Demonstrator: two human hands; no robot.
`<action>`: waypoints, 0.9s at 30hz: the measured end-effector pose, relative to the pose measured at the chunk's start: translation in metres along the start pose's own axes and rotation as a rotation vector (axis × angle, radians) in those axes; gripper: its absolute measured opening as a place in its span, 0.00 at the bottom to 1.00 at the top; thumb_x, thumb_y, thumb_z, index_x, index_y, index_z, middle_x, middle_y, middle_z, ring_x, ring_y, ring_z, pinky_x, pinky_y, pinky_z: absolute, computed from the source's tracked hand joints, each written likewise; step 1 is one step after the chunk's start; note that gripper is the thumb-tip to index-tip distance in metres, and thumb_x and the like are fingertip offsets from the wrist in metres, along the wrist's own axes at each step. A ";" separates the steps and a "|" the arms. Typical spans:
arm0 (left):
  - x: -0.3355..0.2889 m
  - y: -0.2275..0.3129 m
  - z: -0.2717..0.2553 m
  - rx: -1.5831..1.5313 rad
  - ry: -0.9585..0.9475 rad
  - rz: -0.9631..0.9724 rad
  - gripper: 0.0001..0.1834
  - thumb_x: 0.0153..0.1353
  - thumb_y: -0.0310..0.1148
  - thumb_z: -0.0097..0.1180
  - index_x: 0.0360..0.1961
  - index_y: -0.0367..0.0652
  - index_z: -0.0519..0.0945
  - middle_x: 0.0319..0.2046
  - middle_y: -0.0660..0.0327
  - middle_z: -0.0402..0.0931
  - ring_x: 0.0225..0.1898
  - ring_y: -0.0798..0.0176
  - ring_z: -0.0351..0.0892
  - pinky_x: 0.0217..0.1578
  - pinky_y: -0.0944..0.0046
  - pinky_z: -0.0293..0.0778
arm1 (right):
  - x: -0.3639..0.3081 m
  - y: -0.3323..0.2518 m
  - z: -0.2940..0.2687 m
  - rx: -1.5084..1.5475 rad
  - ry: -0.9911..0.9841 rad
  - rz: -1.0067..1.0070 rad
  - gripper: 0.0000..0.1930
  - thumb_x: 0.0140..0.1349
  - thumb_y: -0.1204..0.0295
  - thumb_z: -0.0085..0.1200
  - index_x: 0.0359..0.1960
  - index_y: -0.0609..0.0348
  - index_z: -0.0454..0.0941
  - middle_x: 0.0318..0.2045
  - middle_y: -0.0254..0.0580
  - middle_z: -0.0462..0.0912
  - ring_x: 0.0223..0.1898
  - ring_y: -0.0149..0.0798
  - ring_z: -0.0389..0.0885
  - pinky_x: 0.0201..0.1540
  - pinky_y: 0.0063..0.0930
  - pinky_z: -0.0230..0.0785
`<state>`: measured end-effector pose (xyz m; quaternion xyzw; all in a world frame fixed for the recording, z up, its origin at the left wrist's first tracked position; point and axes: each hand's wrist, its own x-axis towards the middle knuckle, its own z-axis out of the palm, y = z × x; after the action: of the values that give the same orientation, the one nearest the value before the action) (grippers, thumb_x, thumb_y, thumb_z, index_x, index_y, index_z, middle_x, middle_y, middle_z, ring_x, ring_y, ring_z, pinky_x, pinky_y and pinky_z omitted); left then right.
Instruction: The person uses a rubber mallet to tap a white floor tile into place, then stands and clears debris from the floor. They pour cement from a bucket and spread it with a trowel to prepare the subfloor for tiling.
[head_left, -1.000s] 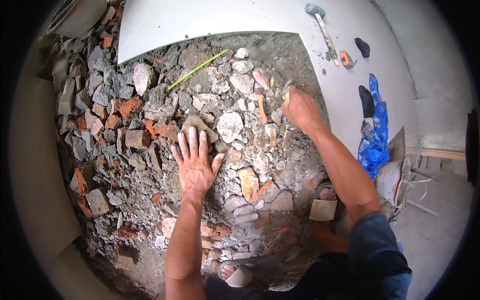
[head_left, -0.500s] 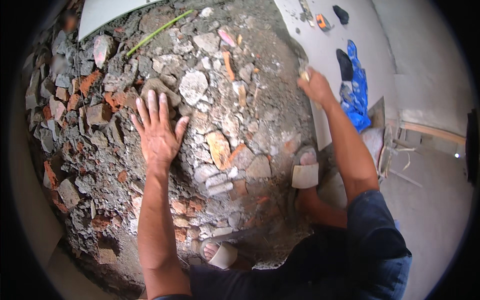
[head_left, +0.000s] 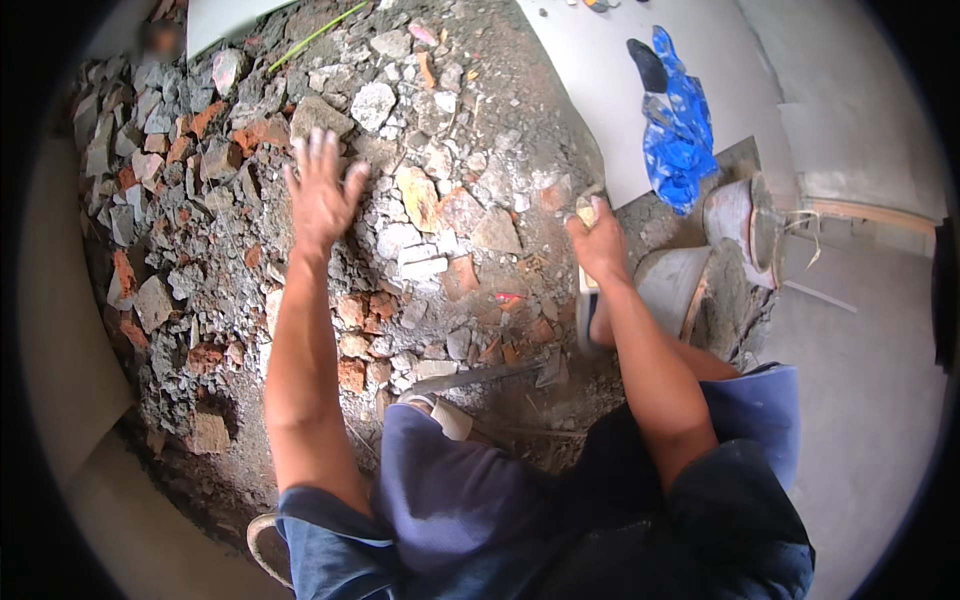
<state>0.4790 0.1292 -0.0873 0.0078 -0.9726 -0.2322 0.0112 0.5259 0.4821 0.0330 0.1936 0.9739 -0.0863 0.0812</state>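
Note:
My left hand (head_left: 322,205) is open, its fingers spread over the rubble. Its fingertips lie at the lower edge of a flat grey-brown stone (head_left: 320,118); whether they press on it, I cannot tell. Farther right, my right hand (head_left: 602,245) is closed around a tool with a pale yellow handle (head_left: 587,214). The tool's working end is mostly hidden, so its kind is unclear. Below both hands spreads a bed of broken stones, brick pieces and grey grit. A white chunk (head_left: 373,106) and a yellowish stone (head_left: 418,198) lie between my hands.
A pale board (head_left: 590,95) borders the rubble on the right, with a crumpled blue plastic sheet (head_left: 680,140) on it. Two pale, mortar-crusted buckets (head_left: 668,285) stand beside my right forearm. A green stick (head_left: 315,38) lies at the far side. Walls rise on both sides.
My right hand has come nearer to my body, still gripping the tool. My left hand stays spread by the same stone. The view has shifted, and both buckets now show more fully.

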 end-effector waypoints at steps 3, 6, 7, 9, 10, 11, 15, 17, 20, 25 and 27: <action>-0.045 0.046 -0.002 0.076 -0.159 0.146 0.50 0.60 0.73 0.16 0.72 0.47 0.48 0.73 0.56 0.38 0.74 0.52 0.28 0.70 0.43 0.24 | -0.011 0.013 0.013 0.021 -0.019 0.216 0.26 0.57 0.60 0.52 0.56 0.59 0.69 0.46 0.60 0.79 0.46 0.60 0.79 0.50 0.49 0.70; -0.074 0.095 0.002 0.159 -0.284 0.329 0.46 0.63 0.69 0.28 0.72 0.48 0.48 0.74 0.58 0.39 0.75 0.57 0.31 0.70 0.43 0.29 | -0.039 0.028 0.044 0.040 -0.092 0.143 0.24 0.57 0.61 0.53 0.53 0.59 0.69 0.44 0.57 0.80 0.45 0.57 0.81 0.48 0.49 0.72; -0.078 0.108 0.002 0.054 -0.326 0.347 0.46 0.62 0.66 0.38 0.72 0.47 0.50 0.74 0.58 0.40 0.75 0.57 0.32 0.70 0.43 0.28 | -0.044 0.035 0.052 0.065 -0.166 0.088 0.23 0.57 0.62 0.53 0.53 0.59 0.69 0.43 0.56 0.81 0.44 0.56 0.81 0.48 0.49 0.73; -0.076 0.134 0.008 0.121 -0.453 0.393 0.48 0.60 0.66 0.45 0.72 0.48 0.49 0.74 0.59 0.38 0.75 0.57 0.31 0.70 0.44 0.26 | -0.051 0.060 0.058 0.094 -0.077 0.007 0.23 0.57 0.62 0.53 0.53 0.59 0.69 0.42 0.57 0.81 0.44 0.56 0.81 0.47 0.49 0.73; -0.073 0.145 0.012 0.103 -0.524 0.366 0.49 0.59 0.67 0.45 0.73 0.48 0.47 0.74 0.59 0.37 0.75 0.56 0.30 0.70 0.44 0.23 | -0.047 0.071 0.058 0.084 -0.145 -0.013 0.23 0.57 0.61 0.53 0.52 0.59 0.69 0.41 0.57 0.81 0.43 0.56 0.82 0.46 0.50 0.73; -0.070 0.154 0.017 0.153 -0.560 0.357 0.49 0.60 0.65 0.46 0.73 0.49 0.45 0.74 0.60 0.37 0.75 0.58 0.30 0.70 0.43 0.23 | -0.046 0.080 0.056 0.129 -0.042 -0.016 0.24 0.57 0.61 0.52 0.53 0.61 0.67 0.40 0.57 0.81 0.42 0.56 0.82 0.44 0.51 0.74; -0.062 0.168 0.040 0.269 -0.582 0.339 0.50 0.58 0.60 0.54 0.73 0.50 0.46 0.74 0.64 0.36 0.75 0.61 0.32 0.69 0.37 0.24 | -0.039 0.083 0.049 0.094 -0.063 0.114 0.24 0.59 0.62 0.51 0.54 0.61 0.66 0.39 0.57 0.81 0.40 0.56 0.82 0.44 0.49 0.74; -0.063 0.169 0.053 0.315 -0.465 0.397 0.45 0.58 0.56 0.56 0.71 0.48 0.53 0.72 0.62 0.48 0.74 0.60 0.39 0.68 0.34 0.27 | -0.046 0.067 0.052 0.201 -0.220 0.195 0.24 0.59 0.63 0.50 0.54 0.63 0.65 0.39 0.60 0.81 0.40 0.57 0.82 0.44 0.50 0.73; -0.073 0.161 0.058 0.202 -0.215 0.468 0.41 0.51 0.49 0.63 0.64 0.44 0.63 0.59 0.58 0.69 0.67 0.56 0.58 0.67 0.30 0.31 | -0.073 0.042 0.064 0.257 -0.266 -0.008 0.26 0.57 0.63 0.53 0.55 0.63 0.66 0.43 0.63 0.79 0.44 0.61 0.79 0.47 0.51 0.71; -0.141 0.129 0.016 -0.036 -0.281 0.392 0.45 0.45 0.47 0.67 0.63 0.41 0.64 0.48 0.55 0.73 0.55 0.53 0.71 0.67 0.32 0.35 | -0.087 0.031 0.076 0.578 -0.157 -0.138 0.24 0.57 0.62 0.55 0.52 0.63 0.71 0.38 0.62 0.81 0.42 0.62 0.79 0.45 0.48 0.71; -0.180 0.110 -0.006 -0.145 -0.252 0.270 0.41 0.45 0.49 0.67 0.59 0.41 0.67 0.50 0.56 0.73 0.53 0.54 0.72 0.67 0.35 0.39 | -0.089 0.030 0.078 0.522 -0.076 -0.182 0.24 0.57 0.62 0.55 0.52 0.63 0.71 0.36 0.62 0.81 0.41 0.62 0.80 0.44 0.48 0.71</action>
<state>0.6580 0.2283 -0.0356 -0.1528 -0.9392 -0.2973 -0.0790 0.6280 0.4613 -0.0297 0.1161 0.9284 -0.3485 0.0568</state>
